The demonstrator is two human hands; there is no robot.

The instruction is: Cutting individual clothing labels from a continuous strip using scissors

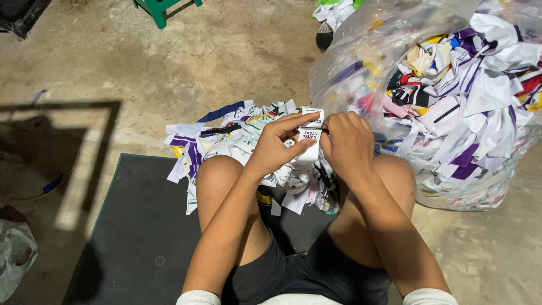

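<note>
While the person sits on a dark mat [141,226] with knees drawn up, both hands meet just above and between the knees on one white fabric strip [309,148] printed with dark lettering. The left hand [276,144] is curled around the strip, thumb pressed against its lower part and forefinger stretched along its top edge. The right hand [347,141] is closed into a loose fist at the strip's right edge, fingertips pinching it near the top; exactly how much cloth it grips is hidden behind the knuckles. The strip hangs roughly upright between the two hands, its lower end trailing toward the scraps below.

To handle the strip well, it seems wise to keep both pinches close together on the same edge so the cloth stays taut and does not twist, and to hold it clear of the loose pieces underneath so none get caught up with it.

Just beyond the knees lies a heap of fabric scraps [226,133] in white, purple, yellow and black, spread over the mat's far edge and the concrete floor [226,51]. Further right stands a large clear plastic bag [361,62] stuffed with similar offcuts. At the far top, a green stool leg [158,8] shows.
</note>
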